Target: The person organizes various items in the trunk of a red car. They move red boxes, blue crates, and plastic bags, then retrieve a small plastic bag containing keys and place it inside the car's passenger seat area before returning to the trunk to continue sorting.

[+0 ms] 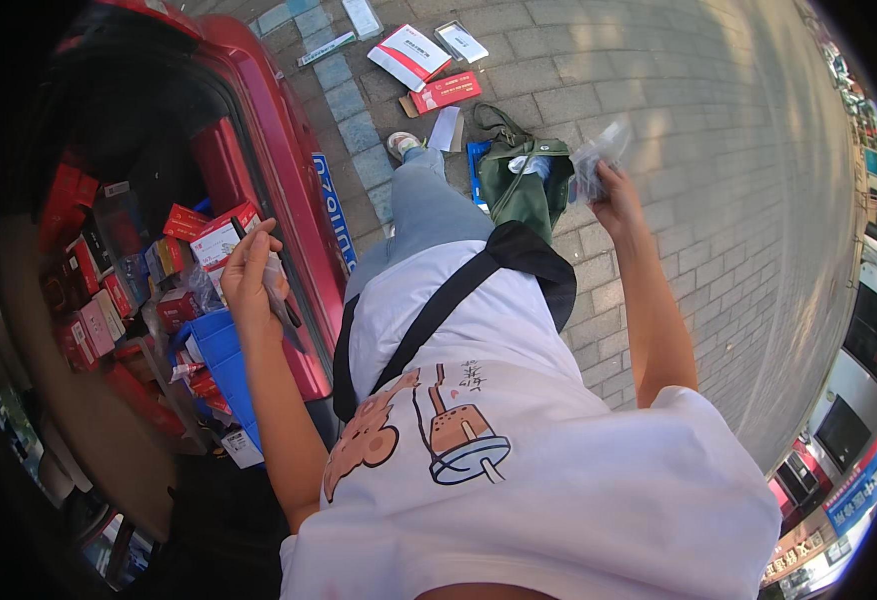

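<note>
My left hand (251, 278) is raised beside the open back of a red car, its fingers closed on a thin black strip (238, 228). Some clear plastic shows under the same hand, and the exact kind of the strip is hard to make out. Out to the right, my right hand (615, 204) grips a clear plastic bag (599, 155) with small dark contents that I cannot identify. Just left of that bag, a green handbag (521, 185) stands open on the paving, something white and blue showing inside.
The red car's trunk (221, 165) holds many red and white boxes (84, 335) and a blue bin (221, 350). An opened red box (446, 92), a white and red box (409, 56) and flat white trays (462, 42) lie on the brick paving ahead. Vehicles stand far right.
</note>
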`<action>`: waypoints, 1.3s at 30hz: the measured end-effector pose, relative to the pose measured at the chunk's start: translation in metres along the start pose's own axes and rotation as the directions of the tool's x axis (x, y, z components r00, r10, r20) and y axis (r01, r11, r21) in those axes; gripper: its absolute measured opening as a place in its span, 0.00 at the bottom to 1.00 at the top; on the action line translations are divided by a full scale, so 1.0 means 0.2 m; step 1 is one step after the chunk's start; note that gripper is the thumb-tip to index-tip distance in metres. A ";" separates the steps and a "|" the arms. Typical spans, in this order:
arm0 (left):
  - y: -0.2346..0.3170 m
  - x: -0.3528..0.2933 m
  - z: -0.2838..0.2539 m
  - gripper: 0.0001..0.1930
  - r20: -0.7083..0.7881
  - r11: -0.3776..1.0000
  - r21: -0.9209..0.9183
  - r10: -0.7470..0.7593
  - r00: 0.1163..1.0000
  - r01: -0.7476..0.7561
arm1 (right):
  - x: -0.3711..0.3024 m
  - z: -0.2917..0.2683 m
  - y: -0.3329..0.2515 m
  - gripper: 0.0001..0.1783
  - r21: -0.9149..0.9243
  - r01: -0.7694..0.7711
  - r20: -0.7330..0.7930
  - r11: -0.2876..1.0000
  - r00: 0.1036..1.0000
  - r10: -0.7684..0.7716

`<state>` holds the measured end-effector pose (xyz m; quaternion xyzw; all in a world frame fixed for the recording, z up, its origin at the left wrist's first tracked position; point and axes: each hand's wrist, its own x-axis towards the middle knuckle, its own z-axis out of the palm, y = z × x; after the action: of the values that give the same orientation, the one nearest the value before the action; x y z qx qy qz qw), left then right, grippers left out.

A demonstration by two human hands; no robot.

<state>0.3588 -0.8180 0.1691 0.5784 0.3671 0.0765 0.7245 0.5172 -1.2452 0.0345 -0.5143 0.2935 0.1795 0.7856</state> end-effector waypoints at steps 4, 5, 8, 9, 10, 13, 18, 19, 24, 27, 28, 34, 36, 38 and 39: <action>0.02 0.12 0.16 0.14 0.019 0.993 0.106 0.046 0.999 -0.047 | 0.27 -0.47 0.26 0.29 -0.296 0.100 -0.457 0.950 0.858 -0.233; 0.06 0.14 0.20 0.14 0.096 0.995 0.090 0.034 0.995 -0.042 | 0.31 -0.58 0.32 0.32 -0.464 0.060 -0.567 0.884 0.746 -0.348; 0.11 0.18 0.28 0.14 0.106 0.990 0.115 0.073 0.992 -0.085 | 0.12 -0.67 0.49 0.30 -0.623 -0.128 -0.526 0.771 0.799 -0.292; 0.13 0.20 0.32 0.13 0.123 0.990 0.104 0.080 0.989 -0.093 | 0.06 -0.65 0.51 0.27 -0.667 -0.162 -0.484 0.727 0.836 -0.258; 0.16 0.23 0.37 0.13 0.150 0.991 0.089 0.084 0.985 -0.099 | 0.05 -0.72 0.61 0.24 -0.724 -0.147 -0.428 0.674 0.862 -0.272; 0.22 0.36 0.45 0.15 0.196 0.993 0.086 0.068 0.978 -0.086 | 0.04 -0.50 0.60 0.22 -0.752 -0.133 -0.269 0.646 0.956 -0.117; 0.28 0.71 0.67 0.20 0.257 0.991 0.100 0.057 0.965 -0.085 | 0.27 0.13 0.24 0.19 -0.551 0.026 -0.009 0.834 0.999 -0.037; 0.28 0.82 0.72 0.20 0.250 0.983 0.141 0.078 0.965 -0.116 | 0.32 0.33 0.11 0.18 -0.487 0.103 0.107 0.867 0.993 -0.058; 0.41 1.25 1.35 0.21 0.410 0.945 0.239 0.109 0.906 -0.222 | 0.38 1.21 -0.52 0.25 -0.303 0.198 0.528 0.932 0.849 -0.008; 0.47 1.53 1.73 0.21 0.507 0.904 0.324 0.083 0.858 -0.279 | 0.64 1.54 -0.72 0.23 -0.306 0.265 0.443 0.914 0.890 -0.109; 0.52 1.62 1.85 0.21 0.533 0.906 0.325 0.061 0.844 -0.271 | 0.76 1.59 -0.79 0.20 -0.328 0.299 0.381 0.896 0.910 -0.164; 0.92 2.27 2.26 0.24 0.615 0.953 0.015 -0.248 0.749 0.304 | 1.43 1.85 -1.33 0.09 -0.191 0.196 0.363 0.962 0.924 -0.116; 1.05 2.43 2.30 0.18 0.643 0.991 0.054 -0.127 0.755 0.121 | 1.54 2.01 -1.48 0.08 -0.262 0.256 0.351 0.931 0.923 -0.156; 1.23 2.61 2.31 0.10 0.683 0.981 0.126 0.021 0.730 -0.146 | 1.67 2.17 -1.61 0.08 -0.363 0.370 0.418 0.855 0.885 -0.206; 1.33 2.69 2.32 0.03 0.665 0.986 0.108 0.024 0.747 -0.128 | 1.71 2.28 -1.67 0.08 -0.387 0.363 0.417 0.847 0.889 -0.191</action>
<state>1.1162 -0.8078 0.1966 0.6341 0.0677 -0.1306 0.7591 1.1005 -0.9719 0.1847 -0.6788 0.0142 0.2176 0.7012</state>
